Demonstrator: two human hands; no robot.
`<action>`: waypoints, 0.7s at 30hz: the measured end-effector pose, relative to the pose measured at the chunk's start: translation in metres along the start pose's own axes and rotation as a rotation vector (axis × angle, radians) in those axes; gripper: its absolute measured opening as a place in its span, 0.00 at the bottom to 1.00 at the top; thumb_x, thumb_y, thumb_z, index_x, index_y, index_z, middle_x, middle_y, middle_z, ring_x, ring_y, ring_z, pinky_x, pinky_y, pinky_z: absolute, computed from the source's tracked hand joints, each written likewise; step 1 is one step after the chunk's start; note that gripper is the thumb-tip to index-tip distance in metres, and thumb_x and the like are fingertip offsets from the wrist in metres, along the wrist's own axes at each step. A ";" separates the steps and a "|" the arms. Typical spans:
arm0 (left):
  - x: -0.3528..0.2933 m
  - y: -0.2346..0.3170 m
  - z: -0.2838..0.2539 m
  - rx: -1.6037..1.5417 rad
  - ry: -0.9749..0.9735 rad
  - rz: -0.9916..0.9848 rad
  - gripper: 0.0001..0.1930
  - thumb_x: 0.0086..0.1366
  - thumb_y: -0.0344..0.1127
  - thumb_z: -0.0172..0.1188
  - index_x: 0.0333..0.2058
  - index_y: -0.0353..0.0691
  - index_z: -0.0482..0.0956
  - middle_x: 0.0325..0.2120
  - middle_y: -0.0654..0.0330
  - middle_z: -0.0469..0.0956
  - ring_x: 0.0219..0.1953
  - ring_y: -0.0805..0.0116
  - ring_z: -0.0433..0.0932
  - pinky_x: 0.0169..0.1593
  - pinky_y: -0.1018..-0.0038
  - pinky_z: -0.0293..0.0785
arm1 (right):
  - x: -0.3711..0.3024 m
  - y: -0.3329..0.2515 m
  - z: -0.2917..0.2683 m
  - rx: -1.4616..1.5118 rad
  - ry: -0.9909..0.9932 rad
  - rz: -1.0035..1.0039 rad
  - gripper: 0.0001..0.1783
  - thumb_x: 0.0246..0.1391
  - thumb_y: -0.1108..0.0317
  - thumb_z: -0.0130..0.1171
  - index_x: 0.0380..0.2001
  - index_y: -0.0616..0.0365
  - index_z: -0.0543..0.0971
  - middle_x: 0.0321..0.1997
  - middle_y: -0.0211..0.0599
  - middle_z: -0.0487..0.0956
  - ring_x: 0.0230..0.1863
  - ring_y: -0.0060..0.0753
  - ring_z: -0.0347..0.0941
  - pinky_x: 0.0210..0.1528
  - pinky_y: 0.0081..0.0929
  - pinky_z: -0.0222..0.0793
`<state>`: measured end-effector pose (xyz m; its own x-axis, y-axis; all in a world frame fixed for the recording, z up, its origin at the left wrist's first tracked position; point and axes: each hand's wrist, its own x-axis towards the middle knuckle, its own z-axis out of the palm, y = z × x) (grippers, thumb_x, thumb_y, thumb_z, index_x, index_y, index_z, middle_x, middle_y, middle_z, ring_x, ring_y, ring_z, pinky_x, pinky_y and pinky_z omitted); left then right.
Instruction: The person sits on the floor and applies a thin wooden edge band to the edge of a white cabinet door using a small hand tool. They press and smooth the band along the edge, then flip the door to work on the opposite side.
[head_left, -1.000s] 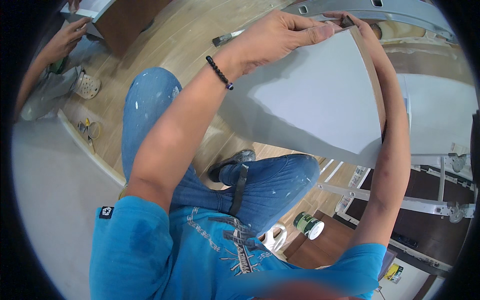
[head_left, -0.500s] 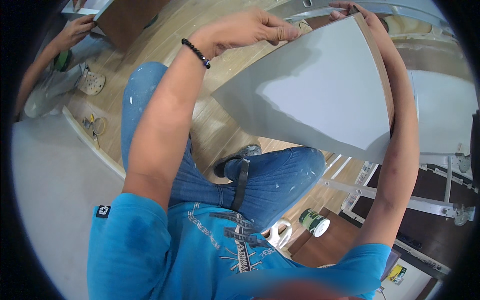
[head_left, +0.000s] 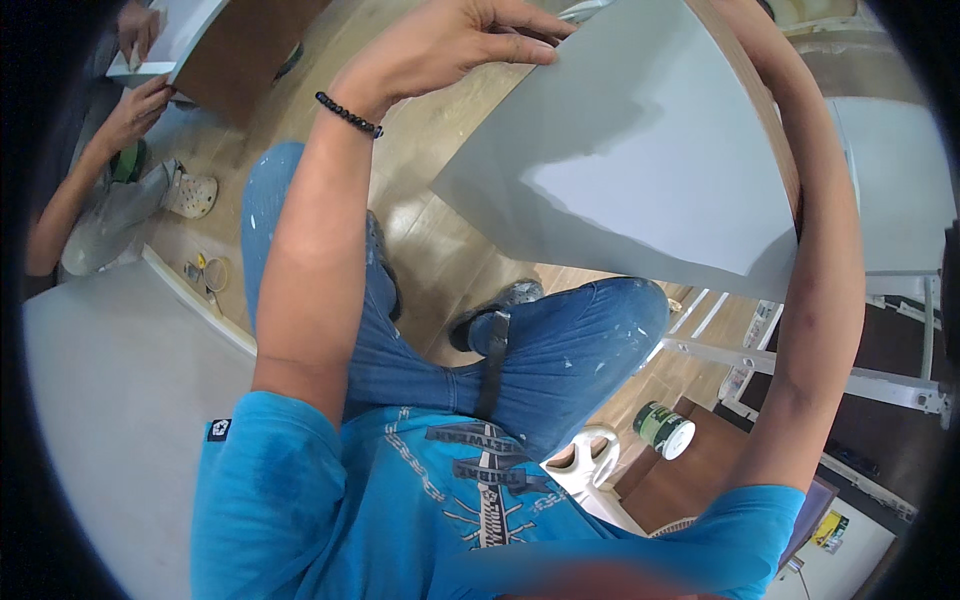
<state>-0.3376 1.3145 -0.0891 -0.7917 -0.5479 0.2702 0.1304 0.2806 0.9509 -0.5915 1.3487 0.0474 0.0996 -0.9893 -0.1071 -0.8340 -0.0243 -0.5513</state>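
Note:
A pale grey board (head_left: pixel 650 150) with a brown edge on its right stands tilted in front of me, its lower corner by my right knee. Beside its upper left edge is my left hand (head_left: pixel 465 45), palm down, with the fingers stretched and the thumb apart from them. The thumb tip meets the board's edge. A small whitish loop lies by the fingertips, too cut off to name. My right forearm reaches up along the brown edge, and the hand is beyond the top of the picture. A dark bead bracelet (head_left: pixel 350 115) is on my left wrist.
Another person's hands (head_left: pixel 140 110) work at a brown and white panel (head_left: pixel 235 60) at upper left. A pale board (head_left: pixel 130 400) lies at my left, near a tape ring (head_left: pixel 216 274). At right are a metal ladder (head_left: pixel 830 385), a green-white can (head_left: pixel 664 430) and a white stool (head_left: pixel 590 460).
My left hand has moved up and left along the board's edge. My right hand has gone out of the top of the picture. The other person's second hand has come into view.

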 end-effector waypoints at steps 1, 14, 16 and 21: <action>0.000 0.000 -0.001 0.029 0.002 0.004 0.20 0.72 0.38 0.65 0.55 0.31 0.82 0.47 0.57 0.86 0.50 0.72 0.80 0.56 0.74 0.75 | 0.004 0.003 -0.002 0.001 -0.012 -0.002 0.28 0.59 0.56 0.68 0.55 0.67 0.80 0.48 0.40 0.84 0.50 0.29 0.79 0.55 0.28 0.73; 0.001 -0.028 -0.010 0.252 -0.138 -0.088 0.21 0.66 0.47 0.70 0.50 0.36 0.86 0.43 0.59 0.86 0.47 0.69 0.82 0.56 0.73 0.75 | 0.016 0.013 0.001 -0.069 -0.008 -0.150 0.25 0.57 0.56 0.69 0.49 0.66 0.83 0.42 0.40 0.86 0.43 0.29 0.78 0.47 0.31 0.75; -0.006 -0.032 -0.010 0.312 -0.131 -0.152 0.19 0.66 0.43 0.70 0.50 0.36 0.85 0.43 0.60 0.87 0.46 0.70 0.82 0.56 0.73 0.76 | 0.006 -0.003 0.005 -0.099 0.013 -0.083 0.24 0.57 0.56 0.69 0.48 0.65 0.83 0.42 0.40 0.86 0.43 0.29 0.79 0.47 0.31 0.74; -0.008 -0.030 -0.008 0.354 -0.097 -0.094 0.19 0.68 0.42 0.68 0.52 0.37 0.84 0.42 0.61 0.87 0.47 0.73 0.82 0.56 0.74 0.76 | 0.003 -0.001 0.000 -0.135 -0.018 -0.094 0.25 0.56 0.54 0.69 0.48 0.64 0.82 0.42 0.40 0.86 0.42 0.32 0.79 0.46 0.31 0.74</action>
<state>-0.3299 1.3045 -0.1183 -0.8457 -0.5114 0.1526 -0.1460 0.4968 0.8555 -0.5899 1.3458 0.0478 0.1892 -0.9790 -0.0755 -0.8859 -0.1371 -0.4432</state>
